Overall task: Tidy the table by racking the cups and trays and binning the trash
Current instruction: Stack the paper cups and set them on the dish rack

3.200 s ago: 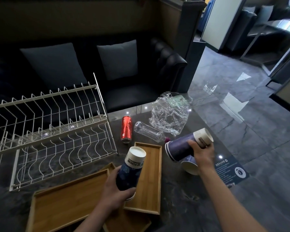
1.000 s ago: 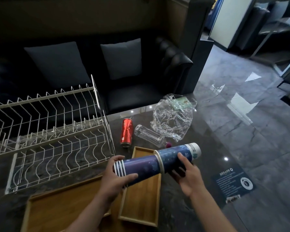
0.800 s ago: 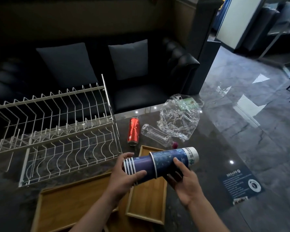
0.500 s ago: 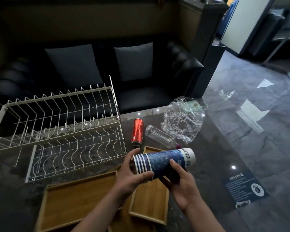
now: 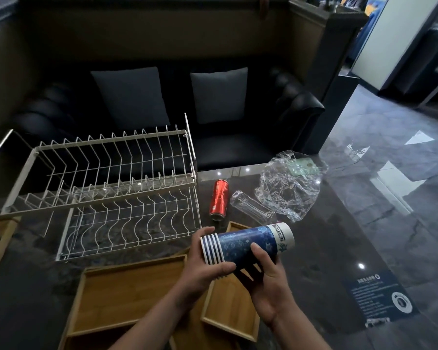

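Note:
A nested stack of blue paper cups (image 5: 248, 245) lies sideways in both hands above the table. My left hand (image 5: 202, 266) grips the rim end, and my right hand (image 5: 266, 279) cradles the stack from below with its thumb across the side. A white two-tier wire rack (image 5: 111, 188) stands at the left. Bamboo trays lie below the hands: a large tray (image 5: 127, 294) and a small tray (image 5: 230, 314). A red can (image 5: 219, 199), a clear plastic bottle (image 5: 252, 207) and crumpled clear plastic wrap (image 5: 288, 185) lie to the right of the rack.
A black sofa (image 5: 213, 122) with two grey cushions sits behind the dark marble table. A dark printed sticker (image 5: 382, 296) marks the table at the right. Another wooden tray edge (image 5: 0, 238) shows at the far left. Glossy tiled floor lies to the right.
The two separate cup stacks were brought together and slid into one short nested stack. My view has shifted left, so the rack sits more centrally.

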{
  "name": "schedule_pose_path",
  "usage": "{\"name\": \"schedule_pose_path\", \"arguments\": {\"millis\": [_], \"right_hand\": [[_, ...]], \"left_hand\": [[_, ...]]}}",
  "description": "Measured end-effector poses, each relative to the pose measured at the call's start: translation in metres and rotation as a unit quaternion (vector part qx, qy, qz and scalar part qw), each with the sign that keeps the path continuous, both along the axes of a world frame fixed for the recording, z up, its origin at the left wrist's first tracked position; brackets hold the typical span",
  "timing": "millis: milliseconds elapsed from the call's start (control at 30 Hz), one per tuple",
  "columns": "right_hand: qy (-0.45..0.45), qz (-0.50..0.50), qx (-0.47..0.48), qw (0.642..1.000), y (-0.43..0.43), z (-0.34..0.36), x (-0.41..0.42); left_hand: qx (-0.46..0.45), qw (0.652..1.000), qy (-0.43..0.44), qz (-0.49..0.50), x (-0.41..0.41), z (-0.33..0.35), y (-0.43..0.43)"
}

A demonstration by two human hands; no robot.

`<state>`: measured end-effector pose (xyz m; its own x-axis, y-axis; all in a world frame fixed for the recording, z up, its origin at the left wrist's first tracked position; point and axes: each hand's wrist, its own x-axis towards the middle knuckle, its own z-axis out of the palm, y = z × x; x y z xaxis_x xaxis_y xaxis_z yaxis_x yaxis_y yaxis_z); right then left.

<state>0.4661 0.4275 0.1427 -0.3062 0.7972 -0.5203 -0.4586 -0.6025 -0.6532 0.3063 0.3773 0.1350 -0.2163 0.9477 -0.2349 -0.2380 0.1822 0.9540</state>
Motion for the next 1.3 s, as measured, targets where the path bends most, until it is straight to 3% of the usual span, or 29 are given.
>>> {"name": "schedule_pose_path", "arguments": {"millis": [100,267,367,467,533,700,900,1000,1133,1300], "right_hand": [[0.021,0.033,-0.005,0.999,0.000,0.000,-0.003],[-0.025,0.050,0.022,0.998,0.006,0.010,-0.020],[-0.039,0.070,0.049,0.996,0.013,0.021,-0.027],[-0.042,0.098,0.088,0.990,0.019,0.038,-0.038],[-0.043,0.120,0.119,0.985,0.022,0.055,-0.050],[-0.034,0.167,0.198,0.965,0.026,0.105,-0.099],[-0.029,0.182,0.250,0.951,0.019,0.150,-0.161],[-0.033,0.174,0.261,0.949,0.015,0.164,-0.191],[-0.045,0.157,0.276,0.947,0.018,0.181,-0.232],[-0.104,0.158,0.336,0.923,0.028,0.189,-0.295]], "left_hand": [[0.005,1.000,0.000,0.011,-0.005,-0.002,-0.007],[-0.006,0.998,0.034,0.058,-0.026,-0.001,-0.026],[-0.031,0.986,0.129,0.104,-0.058,-0.003,-0.054],[-0.073,0.914,0.361,0.172,-0.102,-0.021,-0.094],[-0.119,0.862,0.444,0.214,-0.133,-0.039,-0.122],[-0.233,0.774,0.530,0.257,-0.205,-0.076,-0.173],[-0.385,0.707,0.568,0.171,-0.273,-0.112,-0.199],[-0.432,0.712,0.537,0.135,-0.289,-0.143,-0.208],[-0.433,0.693,0.564,0.119,-0.280,-0.162,-0.212],[-0.413,0.717,0.547,0.129,-0.279,-0.158,-0.210]]}}
